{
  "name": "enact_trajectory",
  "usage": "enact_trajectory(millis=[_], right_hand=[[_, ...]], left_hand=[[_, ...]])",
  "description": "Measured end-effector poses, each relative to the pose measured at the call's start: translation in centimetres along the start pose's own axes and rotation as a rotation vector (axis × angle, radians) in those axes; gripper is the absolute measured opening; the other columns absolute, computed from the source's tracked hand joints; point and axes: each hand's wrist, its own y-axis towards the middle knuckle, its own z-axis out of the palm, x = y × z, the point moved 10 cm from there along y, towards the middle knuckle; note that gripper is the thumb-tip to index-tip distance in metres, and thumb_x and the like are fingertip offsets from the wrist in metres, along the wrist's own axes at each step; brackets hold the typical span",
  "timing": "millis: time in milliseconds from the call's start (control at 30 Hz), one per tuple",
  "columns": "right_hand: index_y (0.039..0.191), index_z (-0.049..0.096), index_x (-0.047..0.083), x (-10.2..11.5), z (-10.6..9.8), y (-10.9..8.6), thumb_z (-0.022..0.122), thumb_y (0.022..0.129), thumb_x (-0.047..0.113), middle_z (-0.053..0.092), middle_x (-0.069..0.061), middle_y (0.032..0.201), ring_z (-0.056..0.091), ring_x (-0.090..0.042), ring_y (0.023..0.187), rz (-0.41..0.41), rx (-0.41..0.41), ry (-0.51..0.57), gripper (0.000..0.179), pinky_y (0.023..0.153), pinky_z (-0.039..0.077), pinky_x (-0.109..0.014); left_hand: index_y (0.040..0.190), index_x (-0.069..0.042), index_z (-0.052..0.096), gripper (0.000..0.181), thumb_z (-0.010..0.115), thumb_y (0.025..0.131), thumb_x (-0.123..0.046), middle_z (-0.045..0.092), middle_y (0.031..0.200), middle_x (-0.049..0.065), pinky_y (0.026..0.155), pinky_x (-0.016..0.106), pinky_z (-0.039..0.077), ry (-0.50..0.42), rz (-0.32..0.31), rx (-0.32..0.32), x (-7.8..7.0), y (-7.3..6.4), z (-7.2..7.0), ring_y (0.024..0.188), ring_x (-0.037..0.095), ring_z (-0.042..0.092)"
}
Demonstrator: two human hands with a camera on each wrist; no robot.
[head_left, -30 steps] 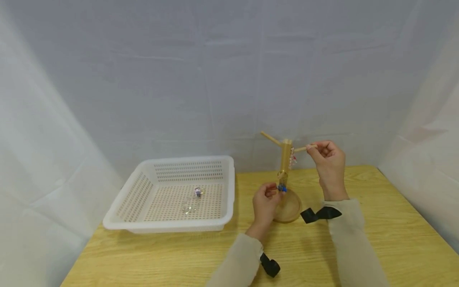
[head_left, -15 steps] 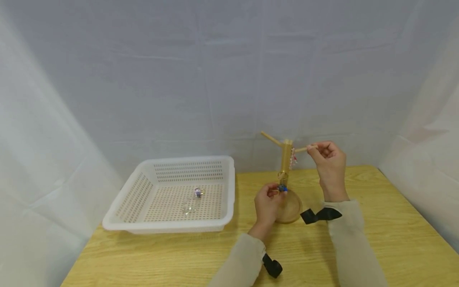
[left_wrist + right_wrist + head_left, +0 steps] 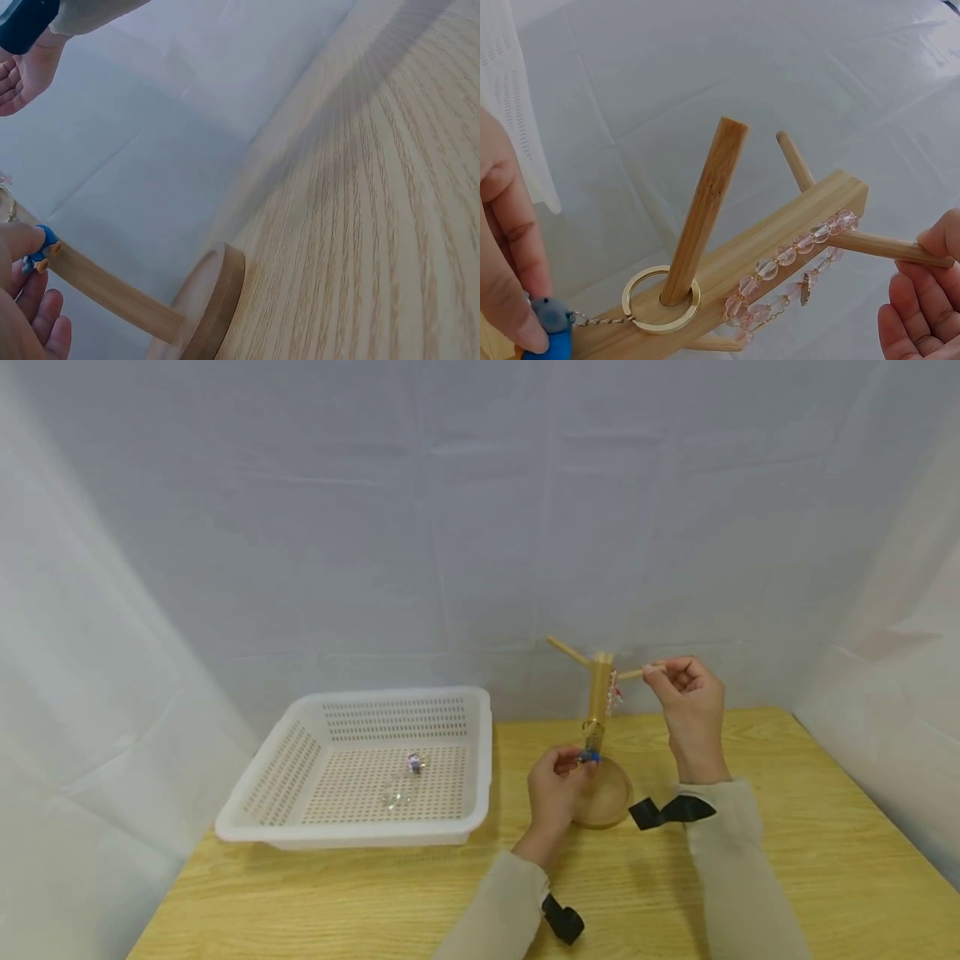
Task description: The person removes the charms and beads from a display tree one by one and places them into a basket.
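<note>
My left hand [image 3: 553, 793] pinches the small blue figure with a grey head [image 3: 553, 330] of a keychain, low beside the post. A short chain joins the figure to a gold ring [image 3: 658, 328], which encircles a wooden peg [image 3: 709, 202] at its foot. The peg juts from the upright post [image 3: 599, 689] of a wooden stand with a round base [image 3: 609, 797]. With thumb and fingers, my right hand [image 3: 692, 718] grips the tip of another peg [image 3: 881, 246] on the right. From that peg hangs a pink beaded bracelet [image 3: 767, 270], against the post.
A white perforated plastic basket [image 3: 367, 835] stands left of the stand on the wooden table [image 3: 360, 902]. Inside lie a small purple-and-white figure [image 3: 414, 762] and a clear beaded bracelet [image 3: 397, 793]. A pale sheet [image 3: 480, 543] hangs behind the table.
My left hand and the blue figure have shifted very slightly downward. The right hand keeps its grip on the peg, almost still.
</note>
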Motion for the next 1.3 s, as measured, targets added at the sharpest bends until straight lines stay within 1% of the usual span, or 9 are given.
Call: enact_trajectory(millis=[200, 267, 500, 533, 667, 733, 867, 1033, 1300], right_hand=[[0.08, 0.059, 0.004, 0.1, 0.0, 0.0, 0.069, 0.083, -0.001, 0.065, 0.002, 0.075, 0.06, -0.012, 0.068, -0.004, 0.006, 0.011, 0.011, 0.07, 0.052, -0.017], [0.08, 0.059, 0.004, 0.1, 0.1, 0.0, 0.069, 0.083, -0.001, 0.065, 0.002, 0.075, 0.06, -0.012, 0.068, -0.006, 0.006, 0.013, 0.011, 0.07, 0.052, -0.017], [0.08, 0.059, 0.005, 0.0, 0.0, 0.0, 0.069, 0.082, -0.001, 0.065, 0.002, 0.075, 0.059, -0.01, 0.068, 0.008, -0.003, 0.019, 0.012, 0.07, 0.052, -0.016], [0.08, 0.058, 0.005, 0.0, 0.0, 0.0, 0.069, 0.082, -0.001, 0.065, 0.003, 0.075, 0.059, -0.01, 0.068, 0.009, -0.003, 0.02, 0.012, 0.07, 0.052, -0.016], [0.079, 0.058, 0.005, 0.0, 0.1, 0.0, 0.069, 0.082, -0.001, 0.064, 0.002, 0.075, 0.059, -0.009, 0.067, 0.013, -0.005, 0.019, 0.013, 0.069, 0.052, -0.016], [0.079, 0.058, 0.005, 0.0, 0.1, 0.0, 0.069, 0.082, -0.001, 0.064, 0.002, 0.076, 0.059, -0.009, 0.067, 0.013, -0.004, 0.017, 0.012, 0.069, 0.052, -0.016], [0.08, 0.058, 0.005, 0.0, 0.1, 0.0, 0.069, 0.083, 0.0, 0.064, 0.002, 0.077, 0.059, -0.01, 0.068, 0.01, -0.001, 0.018, 0.012, 0.07, 0.052, -0.016], [0.08, 0.058, 0.005, 0.0, 0.1, 0.1, 0.069, 0.083, 0.0, 0.064, 0.001, 0.078, 0.059, -0.01, 0.068, 0.008, 0.002, 0.031, 0.012, 0.07, 0.052, -0.017], [0.08, 0.058, 0.005, 0.0, 0.3, 0.0, 0.068, 0.083, -0.001, 0.065, 0.001, 0.078, 0.059, -0.01, 0.069, 0.009, 0.011, 0.046, 0.012, 0.069, 0.053, -0.017]], left_hand=[[0.089, 0.002, 0.067, 0.018, 0.077, 0.075, -0.003, 0.069, 0.084, 0.011, 0.067, 0.021, 0.053, -0.08, 0.025, 0.02, -0.2, -0.1, -0.2, 0.073, 0.011, 0.062], [0.089, 0.003, 0.067, 0.018, 0.077, 0.076, -0.003, 0.069, 0.085, 0.012, 0.067, 0.021, 0.053, -0.104, 0.016, 0.033, -0.2, -0.1, -0.3, 0.073, 0.012, 0.063], [0.086, 0.001, 0.067, 0.013, 0.076, 0.077, -0.004, 0.068, 0.082, 0.007, 0.064, 0.02, 0.053, -0.143, -0.052, 0.063, -0.2, -0.4, -0.4, 0.07, 0.007, 0.061], [0.085, 0.003, 0.067, 0.012, 0.075, 0.077, -0.002, 0.068, 0.081, 0.008, 0.064, 0.019, 0.053, -0.147, -0.047, 0.065, -0.7, -0.6, -0.6, 0.07, 0.008, 0.061], [0.086, 0.006, 0.067, 0.012, 0.074, 0.078, 0.0, 0.069, 0.082, 0.012, 0.064, 0.019, 0.053, -0.168, -0.043, 0.067, -1.0, -0.8, -0.7, 0.07, 0.009, 0.061], [0.086, 0.006, 0.067, 0.012, 0.074, 0.078, 0.0, 0.069, 0.083, 0.013, 0.064, 0.018, 0.053, -0.177, -0.044, 0.069, -1.0, -0.9, -0.7, 0.07, 0.009, 0.061], [0.086, 0.003, 0.067, 0.012, 0.075, 0.078, -0.003, 0.069, 0.084, 0.01, 0.065, 0.019, 0.053, -0.203, -0.068, 0.083, -0.5, -0.8, -0.7, 0.07, 0.008, 0.061], [0.088, 0.004, 0.067, 0.014, 0.074, 0.079, -0.004, 0.069, 0.086, 0.01, 0.066, 0.019, 0.053, -0.211, -0.068, 0.104, -0.9, -1.0, -1.0, 0.072, 0.008, 0.061], [0.089, 0.002, 0.067, 0.015, 0.075, 0.079, -0.006, 0.069, 0.084, 0.008, 0.067, 0.02, 0.053, -0.201, -0.083, 0.105, -1.2, -1.1, -1.5, 0.072, 0.009, 0.061]])
